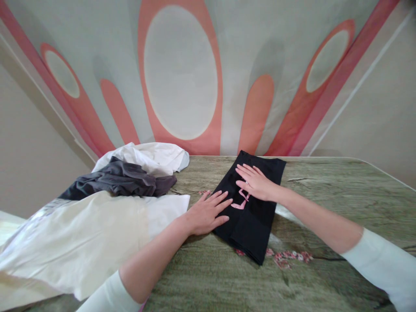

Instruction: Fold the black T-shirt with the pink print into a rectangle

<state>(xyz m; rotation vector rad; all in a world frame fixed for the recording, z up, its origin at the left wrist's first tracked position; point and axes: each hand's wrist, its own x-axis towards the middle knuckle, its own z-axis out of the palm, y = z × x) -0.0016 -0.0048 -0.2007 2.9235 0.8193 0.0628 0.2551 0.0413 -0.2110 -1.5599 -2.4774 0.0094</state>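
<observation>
A black cloth (256, 221) with a pink print lies folded into a narrow, flat shape on the wood-patterned table, slanting a little. My left hand (208, 213) is open, its spread fingertips resting on the cloth's left edge. Flat on the upper part of the cloth lies my right hand (256, 183), open, covering some of the pink print. Neither hand grips anything.
Left of my left hand lie a cream and white garment (97, 238), a dark grey crumpled cloth (126, 177) and a white cloth (156, 155) behind it. The table (341, 195) meets a patterned backdrop (182, 73) at its far edge.
</observation>
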